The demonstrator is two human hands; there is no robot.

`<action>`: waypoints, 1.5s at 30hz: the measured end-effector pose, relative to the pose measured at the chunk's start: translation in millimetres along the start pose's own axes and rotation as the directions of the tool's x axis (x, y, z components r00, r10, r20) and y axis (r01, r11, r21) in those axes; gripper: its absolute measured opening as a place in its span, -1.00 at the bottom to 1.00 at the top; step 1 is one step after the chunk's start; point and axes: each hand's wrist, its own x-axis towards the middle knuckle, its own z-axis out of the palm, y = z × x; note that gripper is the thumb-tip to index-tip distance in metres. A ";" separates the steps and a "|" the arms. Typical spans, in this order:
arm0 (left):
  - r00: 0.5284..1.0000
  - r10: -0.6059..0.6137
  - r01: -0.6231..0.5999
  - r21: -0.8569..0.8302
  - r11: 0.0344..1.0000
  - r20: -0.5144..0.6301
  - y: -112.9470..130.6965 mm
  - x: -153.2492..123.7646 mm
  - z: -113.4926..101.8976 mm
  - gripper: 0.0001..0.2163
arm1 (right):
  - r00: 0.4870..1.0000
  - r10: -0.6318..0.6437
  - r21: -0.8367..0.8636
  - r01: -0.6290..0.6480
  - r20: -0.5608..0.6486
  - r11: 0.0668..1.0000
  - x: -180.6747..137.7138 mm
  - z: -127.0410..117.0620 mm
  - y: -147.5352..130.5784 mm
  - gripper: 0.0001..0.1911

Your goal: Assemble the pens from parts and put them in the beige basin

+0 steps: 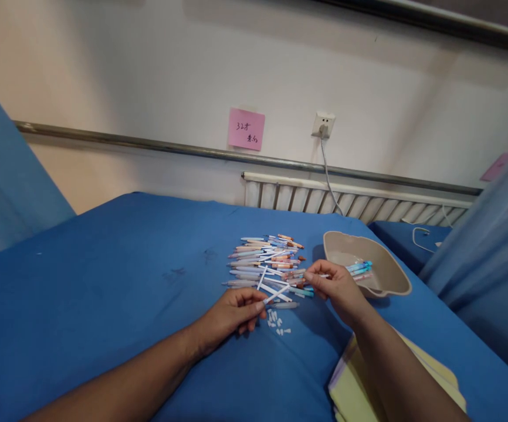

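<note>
On the blue-covered table (104, 293) lies a heap of pens and pen parts (265, 261) in pale blue, pink and orange. My left hand (232, 315) rests on the cloth below the heap and pinches a thin white refill (277, 294) that points up and right. My right hand (337, 287) is closed on a pen barrel (300, 275) at the heap's right edge. Several small white caps (278, 323) lie just right of my left hand.
A beige tray (390, 275) with a few blue and pink pens (359, 268) stands right of the heap. Yellow paper sheets (430, 369) lie under my right forearm. A radiator, a wall socket with a cable and a pink note are behind; blue curtains hang on both sides.
</note>
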 end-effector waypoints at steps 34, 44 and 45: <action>1.000 -0.013 0.012 0.072 0.997 0.003 -0.2 -3.6 7.0 -0.76 | 0.979 -0.037 -0.053 0.048 0.201 0.997 -8.7 32.9 8.7 -0.74; 1.000 -0.011 0.010 0.094 0.996 0.012 0.7 -6.2 8.6 -0.74 | 0.974 -0.021 -0.120 0.049 0.224 0.992 -7.8 30.1 7.9 -0.73; 1.000 -0.011 0.010 0.097 0.995 0.014 0.6 -6.3 8.6 -0.75 | 0.973 -0.027 -0.122 0.056 0.227 0.991 -7.8 30.2 8.0 -0.73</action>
